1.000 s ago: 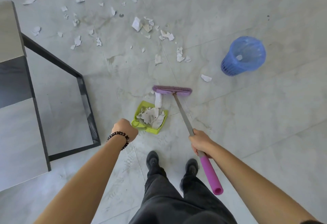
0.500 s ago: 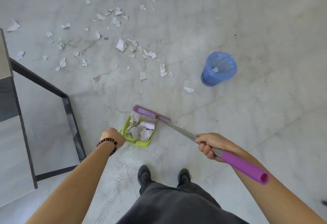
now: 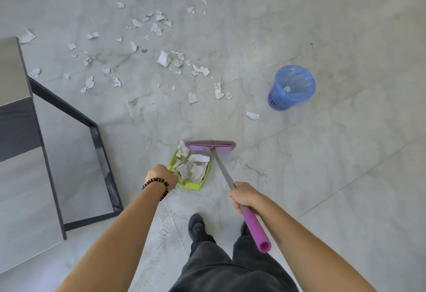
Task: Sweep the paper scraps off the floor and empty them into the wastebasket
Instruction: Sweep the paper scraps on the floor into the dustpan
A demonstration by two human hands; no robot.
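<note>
Leftmost, a grey surface (image 3: 13,68) on a dark frame (image 3: 69,112) juts in, the frame's lower bar lying on the floor (image 3: 345,176) just beside our left forearm. Our left hand (image 3: 161,177), a beaded bracelet (image 3: 156,184) at the wrist, reaches forward and down, its grip closed in a fist at the near left corner of the lime-green dustpan (image 3: 196,185); the handle is hidden under the knuckles. The dustpan is heaped with paper scraps (image 3: 192,168), one poking past its far lip. The purple broom head (image 3: 209,146) lies across that far lip. Our right hand (image 3: 245,196) has its grip wrapped tight round the broom's metal shaft (image 3: 222,169), just above the purple foam sleeve (image 3: 255,231), forearm angled inward. Beyond, more scraps (image 3: 164,58) litter the floor from the surface's corner across to one loose piece (image 3: 252,115) near the blue wastebasket (image 3: 291,87), which stands upright well to the right with open floor on every side.
</note>
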